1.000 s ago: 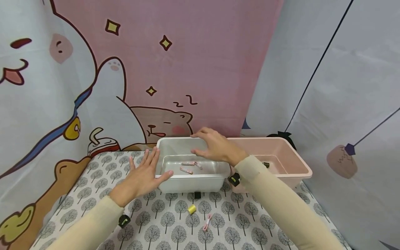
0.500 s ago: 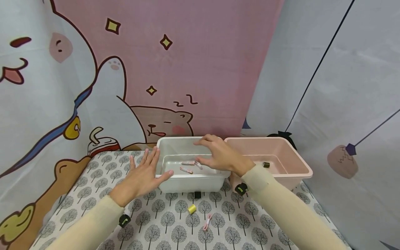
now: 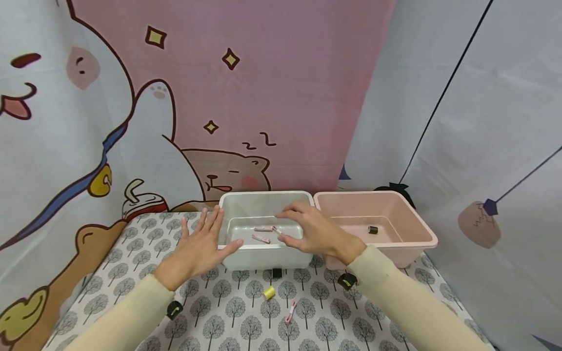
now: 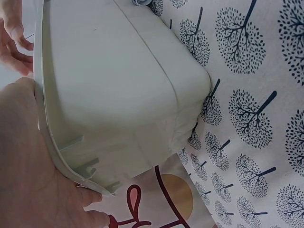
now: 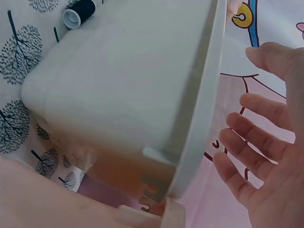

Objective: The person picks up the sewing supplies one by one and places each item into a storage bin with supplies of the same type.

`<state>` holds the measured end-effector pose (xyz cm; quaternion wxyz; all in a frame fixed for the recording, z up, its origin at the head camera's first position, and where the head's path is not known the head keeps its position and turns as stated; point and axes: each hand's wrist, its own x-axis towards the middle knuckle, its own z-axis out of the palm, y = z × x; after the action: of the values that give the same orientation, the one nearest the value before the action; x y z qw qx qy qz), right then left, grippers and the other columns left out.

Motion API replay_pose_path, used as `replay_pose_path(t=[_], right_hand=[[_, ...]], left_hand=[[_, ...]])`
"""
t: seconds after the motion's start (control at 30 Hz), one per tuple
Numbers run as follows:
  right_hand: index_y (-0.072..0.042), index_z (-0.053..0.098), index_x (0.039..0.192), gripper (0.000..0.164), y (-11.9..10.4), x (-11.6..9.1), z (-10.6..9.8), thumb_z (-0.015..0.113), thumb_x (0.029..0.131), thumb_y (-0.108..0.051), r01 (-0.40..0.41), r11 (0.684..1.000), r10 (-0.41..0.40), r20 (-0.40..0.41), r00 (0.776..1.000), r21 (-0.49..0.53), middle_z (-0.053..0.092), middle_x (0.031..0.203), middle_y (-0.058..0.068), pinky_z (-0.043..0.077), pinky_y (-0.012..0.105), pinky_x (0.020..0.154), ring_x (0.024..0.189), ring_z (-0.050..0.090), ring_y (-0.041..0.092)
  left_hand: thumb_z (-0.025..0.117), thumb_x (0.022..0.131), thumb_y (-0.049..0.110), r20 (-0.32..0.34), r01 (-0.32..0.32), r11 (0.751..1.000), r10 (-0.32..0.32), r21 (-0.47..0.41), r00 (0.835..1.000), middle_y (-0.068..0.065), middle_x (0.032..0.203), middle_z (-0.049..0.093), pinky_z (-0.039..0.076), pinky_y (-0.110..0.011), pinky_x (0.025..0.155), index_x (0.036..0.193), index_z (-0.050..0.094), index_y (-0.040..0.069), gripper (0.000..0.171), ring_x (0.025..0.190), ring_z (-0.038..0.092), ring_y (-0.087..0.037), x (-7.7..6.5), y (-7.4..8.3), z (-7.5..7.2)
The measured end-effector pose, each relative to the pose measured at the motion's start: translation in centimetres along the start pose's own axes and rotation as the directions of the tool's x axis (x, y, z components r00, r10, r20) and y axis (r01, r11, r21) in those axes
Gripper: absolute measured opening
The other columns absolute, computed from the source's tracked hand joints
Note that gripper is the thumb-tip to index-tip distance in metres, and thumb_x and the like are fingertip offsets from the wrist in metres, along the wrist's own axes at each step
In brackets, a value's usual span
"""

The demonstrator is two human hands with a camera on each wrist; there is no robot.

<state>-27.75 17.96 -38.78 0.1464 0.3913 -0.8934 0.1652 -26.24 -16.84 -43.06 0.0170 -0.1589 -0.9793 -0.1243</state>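
My left hand (image 3: pixel 193 251) rests spread-fingered along the left rim of the white bin (image 3: pixel 268 258), its thumb across the front corner. In the left wrist view the fingers (image 4: pixel 90 206) lie over the rim's outer edge. My right hand (image 3: pixel 320 231) hovers over the right side of the same bin, fingers loosely bent and nothing between them. Inside lie three small pink bundles (image 3: pixel 261 239) with white bands. A similar pink looped bundle (image 3: pixel 291 312) lies on the cloth in front, near a yellow thread spool (image 3: pixel 269 292). A black thread spool (image 5: pixel 80 13) stands close before the bin's front wall.
A pink bin (image 3: pixel 406 248) adjoins the white one on the right, with a dark green thread spool (image 3: pixel 372 229) in it. Tree-patterned cloth (image 3: pixel 232 312) covers the table. Printed curtains (image 3: pixel 307 97) hang directly behind the bins and along the right.
My right hand has drawn back toward me and to the right over the white bin, uncovering the green spool in the pink bin. The left hand has stayed in place.
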Motion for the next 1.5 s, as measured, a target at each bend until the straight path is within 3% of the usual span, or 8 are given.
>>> replay_pose_path(t=[0.3,0.5,0.7,1.03,1.33,1.5], right_hand=[[-0.013,0.078,0.151,0.059,-0.9,-1.7,0.6,0.092,0.101,-0.042,0.009,1.000,-0.009,0.005,1.000,0.007,0.078,0.146,0.008,0.065,0.048,0.119,0.135,0.076,0.028],[-0.012,0.081,0.145,0.055,-1.1,-2.6,1.1,0.095,0.098,-0.038,0.069,0.998,-0.069,-0.063,0.996,0.000,0.080,0.139,0.005,0.068,0.043,0.112,0.129,0.079,0.024],[-0.015,0.081,0.146,0.054,-1.7,-3.6,1.2,0.093,0.100,-0.040,0.066,0.998,-0.066,-0.064,0.996,-0.010,0.080,0.144,0.006,0.065,0.045,0.119,0.135,0.077,0.025],[-0.018,0.080,0.147,0.055,-2.4,-5.4,1.6,0.093,0.099,-0.042,0.068,0.997,-0.070,-0.064,0.996,-0.019,0.079,0.146,0.004,0.065,0.051,0.117,0.135,0.076,0.024],[-0.015,0.080,0.145,0.055,-2.7,-6.6,2.1,0.095,0.098,-0.038,0.170,0.985,-0.168,-0.101,0.981,0.010,0.078,0.145,0.005,0.064,0.046,0.116,0.134,0.074,0.022],[-0.018,0.078,0.148,0.056,-2.7,-7.4,2.6,0.093,0.100,-0.043,0.203,0.979,-0.200,-0.104,0.974,0.019,0.076,0.149,0.005,0.064,0.045,0.118,0.138,0.073,0.021]], left_hand=[[0.032,0.110,0.092,-0.009,-0.002,1.000,0.003,0.026,1.000,-0.011,0.197,-0.001,-0.020,-0.085,0.135,0.187,0.003,0.009,0.117,0.184,-0.001,-0.044,0.0,0.0,0.1],[0.033,0.111,0.091,-0.011,-0.002,1.000,0.002,0.028,1.000,-0.011,0.197,0.000,-0.019,-0.085,0.135,0.187,0.005,0.008,0.116,0.184,0.000,-0.045,0.0,0.0,0.1],[0.037,0.112,0.088,-0.009,-0.004,1.000,0.004,0.020,1.000,-0.011,0.197,0.000,-0.020,-0.085,0.135,0.187,0.004,0.008,0.114,0.184,-0.001,-0.045,0.0,0.1,0.0],[0.031,0.111,0.091,-0.006,-0.003,1.000,0.003,0.023,1.000,-0.011,0.197,-0.001,-0.020,-0.086,0.135,0.187,0.003,0.008,0.116,0.184,0.000,-0.045,-0.1,0.0,0.1],[0.036,0.113,0.088,-0.007,-0.003,1.000,0.004,0.025,1.000,-0.011,0.197,-0.001,-0.020,-0.085,0.135,0.187,0.003,0.008,0.113,0.184,0.000,-0.046,0.0,0.0,0.0],[0.030,0.110,0.092,-0.002,-0.002,0.999,0.002,0.036,1.000,-0.010,0.197,-0.001,-0.020,-0.086,0.134,0.187,0.003,0.009,0.116,0.184,0.000,-0.045,0.1,0.0,0.0]])
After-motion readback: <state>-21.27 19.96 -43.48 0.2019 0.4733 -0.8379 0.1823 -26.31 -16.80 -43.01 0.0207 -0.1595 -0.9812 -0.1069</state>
